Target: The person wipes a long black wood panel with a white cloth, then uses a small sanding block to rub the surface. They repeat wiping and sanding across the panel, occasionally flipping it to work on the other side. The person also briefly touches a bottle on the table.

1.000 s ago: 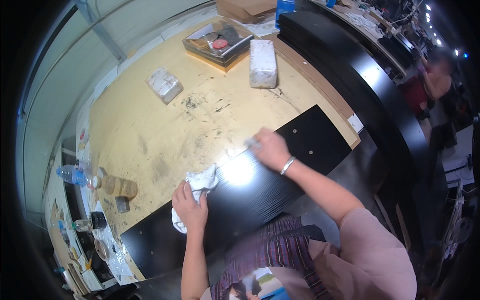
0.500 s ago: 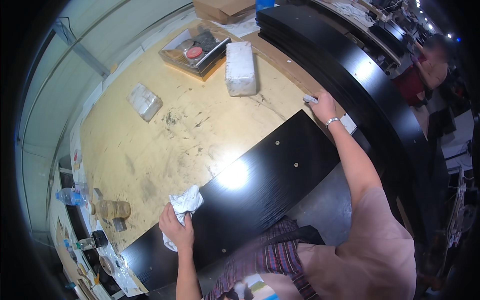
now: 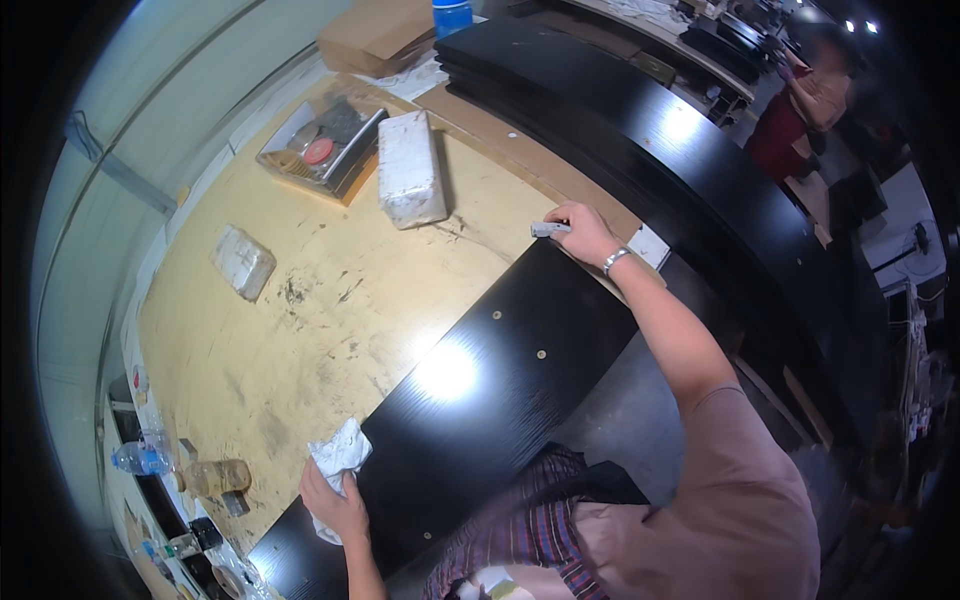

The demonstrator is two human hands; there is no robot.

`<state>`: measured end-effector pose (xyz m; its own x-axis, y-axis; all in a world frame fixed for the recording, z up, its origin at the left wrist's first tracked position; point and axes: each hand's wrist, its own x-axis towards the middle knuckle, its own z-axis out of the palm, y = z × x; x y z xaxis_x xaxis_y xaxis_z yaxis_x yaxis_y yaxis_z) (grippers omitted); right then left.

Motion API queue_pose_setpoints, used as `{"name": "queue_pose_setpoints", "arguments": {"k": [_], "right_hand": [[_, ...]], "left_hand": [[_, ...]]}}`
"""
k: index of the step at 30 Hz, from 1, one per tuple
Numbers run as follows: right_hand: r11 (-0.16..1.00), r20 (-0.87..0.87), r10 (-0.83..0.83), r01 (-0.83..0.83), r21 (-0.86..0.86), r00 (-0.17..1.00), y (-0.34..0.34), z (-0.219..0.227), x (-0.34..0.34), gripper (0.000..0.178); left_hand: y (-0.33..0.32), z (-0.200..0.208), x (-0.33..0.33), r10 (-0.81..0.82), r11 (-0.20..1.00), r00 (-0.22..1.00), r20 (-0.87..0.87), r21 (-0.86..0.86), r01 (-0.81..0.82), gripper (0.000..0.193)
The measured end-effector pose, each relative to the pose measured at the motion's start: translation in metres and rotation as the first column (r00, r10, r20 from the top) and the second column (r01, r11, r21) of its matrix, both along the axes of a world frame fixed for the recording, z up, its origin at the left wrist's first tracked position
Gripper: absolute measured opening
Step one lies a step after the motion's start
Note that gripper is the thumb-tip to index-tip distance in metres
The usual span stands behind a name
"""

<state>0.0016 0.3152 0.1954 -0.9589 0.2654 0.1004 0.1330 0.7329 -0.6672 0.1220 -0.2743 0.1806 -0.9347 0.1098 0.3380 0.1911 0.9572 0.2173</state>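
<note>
A glossy black board [image 3: 440, 440] with several small round metal fittings lies across the near side of the workbench. My left hand [image 3: 335, 500] is closed on a crumpled white cloth [image 3: 340, 447], which rests at the board's long far edge, toward its left end. At the far right corner of the board, my right hand [image 3: 582, 238] grips a grey-white marker [image 3: 548, 230]. Its tip points left over the corner; whether it touches the board I cannot tell. A metal band circles my right wrist.
Two whitish wrapped blocks [image 3: 411, 170] and an open box of small items [image 3: 320, 150] stand on the stained yellowish bench top [image 3: 350, 300]. Bottles [image 3: 215, 477] line its left edge. A tall stack of black boards [image 3: 640, 130] curves along the right, with a person [image 3: 805, 105] beyond.
The whole view has shifted, so the bench and boards appear farther left and lower. My right hand has come to the board's corner with the marker. My left hand still holds the cloth.
</note>
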Motion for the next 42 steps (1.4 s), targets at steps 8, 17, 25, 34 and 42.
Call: {"name": "queue_pose_setpoints", "arguments": {"k": [8,17,25,34,42], "right_hand": [[0.997,0.066,-0.023,0.018,0.075,0.998,0.002,0.012,0.002,0.026],[0.989,0.038,0.097,-0.100,0.111,0.995,-0.005,0.009,0.001,0.025],[0.991,0.040,0.108,-0.111,0.077,0.993,0.003,0.013,0.001,0.021],[0.997,0.007,0.059,-0.059,0.047,0.998,0.000,0.005,-0.006,0.016],[0.999,0.062,0.020,-0.022,0.031,0.998,0.006,0.011,-0.005,0.019]], "left_hand": [[-0.002,-0.004,0.000,0.009,1.000,0.999,0.036,-0.008,-0.008,0.064],[-0.006,-0.006,0.000,0.011,0.999,1.000,0.025,-0.030,-0.011,0.065],[-0.004,-0.005,0.001,0.028,0.999,0.999,0.045,-0.032,-0.026,0.066],[-0.004,-0.003,0.002,0.019,1.000,0.999,0.042,-0.019,-0.019,0.064],[-0.005,-0.003,0.001,0.009,1.000,0.999,0.032,-0.019,-0.009,0.063]]}}
